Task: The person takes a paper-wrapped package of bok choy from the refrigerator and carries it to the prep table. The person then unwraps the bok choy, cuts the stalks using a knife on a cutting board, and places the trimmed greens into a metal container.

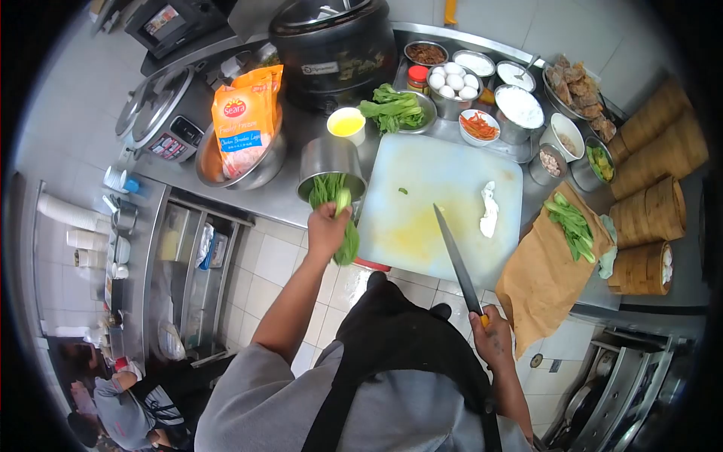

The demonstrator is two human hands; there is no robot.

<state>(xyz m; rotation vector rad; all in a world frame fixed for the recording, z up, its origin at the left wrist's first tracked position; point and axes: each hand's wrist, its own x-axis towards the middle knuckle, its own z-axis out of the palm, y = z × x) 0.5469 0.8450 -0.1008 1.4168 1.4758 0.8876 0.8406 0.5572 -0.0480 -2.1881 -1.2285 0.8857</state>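
My left hand (328, 230) is closed around a bunch of leafy greens (347, 246) at the mouth of a tilted metal pot (324, 160). Some leaves reach into the pot; others hang below my fingers. My right hand (493, 337) grips the yellow handle of a long kitchen knife (456, 258). Its blade points away from me, tip over the white cutting board (437, 162). On the board lie a small green scrap (403, 190) and a crumpled white item (489, 211), its kind unclear. More greens (572, 226) rest on brown paper (550, 279) at the right.
Behind the board stand a bowl of eggs (454, 81), a plate of greens (393, 110) and sliced red vegetables (480, 126). Chicken packages (242, 113) fill a metal bowl (260, 169) at left. Bamboo steamers (646, 211) line the right. Another person (124, 407) is at lower left.
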